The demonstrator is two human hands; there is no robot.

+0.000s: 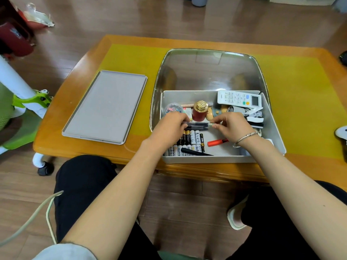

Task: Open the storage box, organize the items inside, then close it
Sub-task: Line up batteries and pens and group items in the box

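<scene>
- Head view: wooden table [309, 166], grey storage box [206, 159] at its near edge, lid open.
- Grey tray [105, 107] at box's left.
- Left hand [169, 126] and right hand [232, 126] pinch a dark pen [199, 125].
- Batteries [189, 143], near-left box corner, one reading "Heybrig".

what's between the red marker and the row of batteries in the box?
Nothing: head view shows bare grey box floor between the red marker and the batteries.

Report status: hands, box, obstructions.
Left hand and right hand gripping dark pens over batteries. Box open, lid up. Nothing blocking.
</scene>
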